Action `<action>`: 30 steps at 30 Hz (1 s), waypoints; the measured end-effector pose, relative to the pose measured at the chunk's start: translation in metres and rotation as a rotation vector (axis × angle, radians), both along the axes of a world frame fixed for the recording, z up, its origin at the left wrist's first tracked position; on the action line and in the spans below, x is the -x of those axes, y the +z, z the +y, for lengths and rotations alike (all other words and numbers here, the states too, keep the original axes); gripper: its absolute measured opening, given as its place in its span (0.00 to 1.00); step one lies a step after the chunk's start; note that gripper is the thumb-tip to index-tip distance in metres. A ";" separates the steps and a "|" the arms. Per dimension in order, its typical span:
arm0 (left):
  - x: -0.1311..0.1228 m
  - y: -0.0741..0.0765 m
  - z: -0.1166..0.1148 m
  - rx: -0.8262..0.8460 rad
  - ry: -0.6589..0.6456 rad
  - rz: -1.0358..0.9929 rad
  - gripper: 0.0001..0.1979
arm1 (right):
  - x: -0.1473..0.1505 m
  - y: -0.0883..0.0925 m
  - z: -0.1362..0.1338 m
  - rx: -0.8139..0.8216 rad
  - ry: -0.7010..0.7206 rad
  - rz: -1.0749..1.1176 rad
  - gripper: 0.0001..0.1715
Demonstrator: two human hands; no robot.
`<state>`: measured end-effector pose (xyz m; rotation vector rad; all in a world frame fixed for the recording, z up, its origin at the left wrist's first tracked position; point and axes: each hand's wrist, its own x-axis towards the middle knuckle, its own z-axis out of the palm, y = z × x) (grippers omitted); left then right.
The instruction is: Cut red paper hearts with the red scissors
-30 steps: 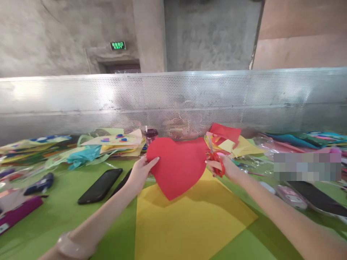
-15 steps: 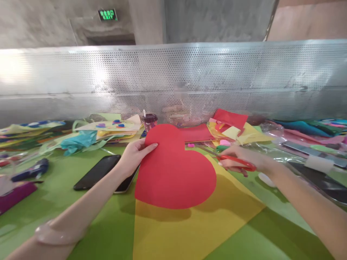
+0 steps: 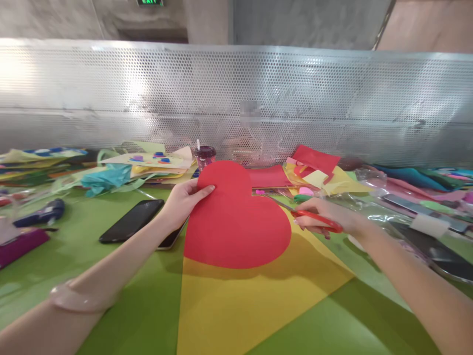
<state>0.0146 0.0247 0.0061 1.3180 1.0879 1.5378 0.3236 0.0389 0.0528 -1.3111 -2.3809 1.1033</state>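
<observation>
My left hand pinches the left edge of a large red paper shape, thumb on top and fingers behind. The shape has rounded lobes and a square notch in its upper right edge. Red-handled scissors are in my right hand, with the blades pointing left toward the notch. Whether the blades touch the paper I cannot make out. Beneath the red shape, a yellow sheet of paper lies on the green table.
Two phones lie at the left, a black phone and one partly under my left wrist. A lidded cup stands behind the red shape. Paper scraps, clear plastic and another dark phone occupy the right. A perforated metal panel rises behind.
The camera view has tilted down a little, so everything sits higher. My right hand with the scissors has come slightly left, closer to the notch. My left hand keeps its hold.
</observation>
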 end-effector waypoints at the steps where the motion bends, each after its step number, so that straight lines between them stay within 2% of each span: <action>1: 0.000 0.000 0.000 -0.001 0.003 -0.004 0.18 | 0.000 0.000 0.000 0.002 -0.003 0.002 0.18; 30: -0.001 -0.001 0.002 0.003 0.023 -0.013 0.19 | 0.001 -0.010 0.005 -0.014 -0.014 0.024 0.19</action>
